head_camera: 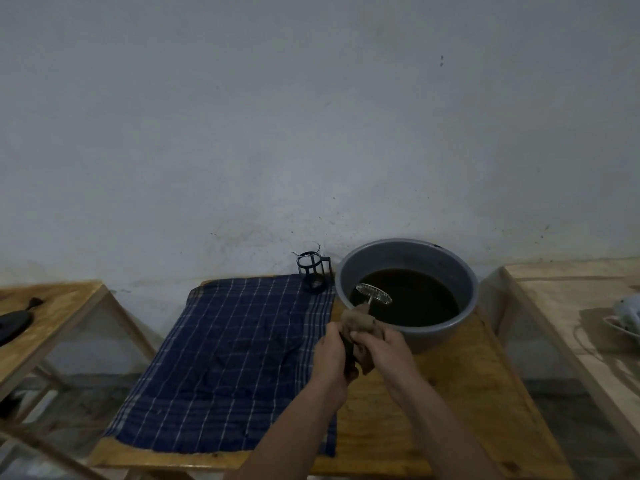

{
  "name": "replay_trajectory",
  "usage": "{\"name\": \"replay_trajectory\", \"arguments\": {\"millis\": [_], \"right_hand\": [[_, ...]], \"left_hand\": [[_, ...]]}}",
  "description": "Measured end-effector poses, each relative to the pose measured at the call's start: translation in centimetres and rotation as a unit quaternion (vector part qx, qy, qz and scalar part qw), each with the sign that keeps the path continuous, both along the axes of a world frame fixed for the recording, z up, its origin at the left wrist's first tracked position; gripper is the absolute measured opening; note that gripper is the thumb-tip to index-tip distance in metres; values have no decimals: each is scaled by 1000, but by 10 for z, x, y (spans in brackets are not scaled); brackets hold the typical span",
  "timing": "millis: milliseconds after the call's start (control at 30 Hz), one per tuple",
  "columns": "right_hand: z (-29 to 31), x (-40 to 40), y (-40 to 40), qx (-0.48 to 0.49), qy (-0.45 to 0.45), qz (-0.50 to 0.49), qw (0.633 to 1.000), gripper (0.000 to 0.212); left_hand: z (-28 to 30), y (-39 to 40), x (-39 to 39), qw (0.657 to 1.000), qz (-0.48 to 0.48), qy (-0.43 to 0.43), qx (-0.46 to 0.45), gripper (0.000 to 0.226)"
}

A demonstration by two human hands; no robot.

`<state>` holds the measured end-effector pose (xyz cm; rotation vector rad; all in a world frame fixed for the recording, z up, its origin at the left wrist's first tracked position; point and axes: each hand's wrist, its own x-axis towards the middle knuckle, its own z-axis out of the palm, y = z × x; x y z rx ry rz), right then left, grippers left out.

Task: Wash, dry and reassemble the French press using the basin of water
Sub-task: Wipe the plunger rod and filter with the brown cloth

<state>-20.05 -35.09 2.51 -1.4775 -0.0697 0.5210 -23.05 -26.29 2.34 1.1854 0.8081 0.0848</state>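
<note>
From my feed, the left hand grips the plunger low down, its mesh disc sticking out over the basin of dark water. Right hand clutches a brown rag round its rod, and the press frame sits at the blue towel's far corner.

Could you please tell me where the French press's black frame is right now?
In the head view, the black frame stands upright at the far right corner of the blue checked cloth, just left of the grey basin, near the wall.
</note>
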Motion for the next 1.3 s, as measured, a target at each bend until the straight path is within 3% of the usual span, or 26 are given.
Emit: {"name": "replay_trajectory", "arguments": {"millis": [33,133,200,300,433,533,600,700,833,933,1067,1200,1300], "right_hand": [[3,2,1,15,22,-31,999,4],[6,11,7,86,112,-153,978,19],[2,12,11,108,129,-180,969,25],[-4,7,8,39,24,-86,995,12],[-6,-3,2,1,-60,36,998,26],[-14,-9,6,-73,-171,14,982,17],[-15,-7,6,-118,-241,-44,962,7],[-6,-2,4,-99,-243,-111,959,10],[15,0,-1,28,-173,-172,970,11],[24,-2,-14,92,-184,-166,964,8],[20,-8,-10,-41,-280,-17,959,16],[25,-1,-10,-56,-322,-87,941,6],[30,5,-12,-48,-326,-97,939,10]], "left_hand": [[0,-1,0,1000,-8,-6,7,29],[1,-6,0,999,-34,-5,18,28],[3,-8,-1,999,-46,6,5,28],[0,-5,-4,998,-29,18,-55,31],[1,5,0,992,33,20,-118,29],[1,8,-2,988,33,-4,-151,38],[-2,3,-3,994,-6,-18,-111,45],[-4,-10,-6,998,-56,-27,-17,47],[7,-8,0,985,8,-48,-164,49],[15,5,2,966,31,-24,-254,60],[27,4,1,956,-49,-54,-284,68],[35,-15,-3,966,-98,-90,-223,61],[37,-21,-3,971,-83,-87,-208,49]]}}
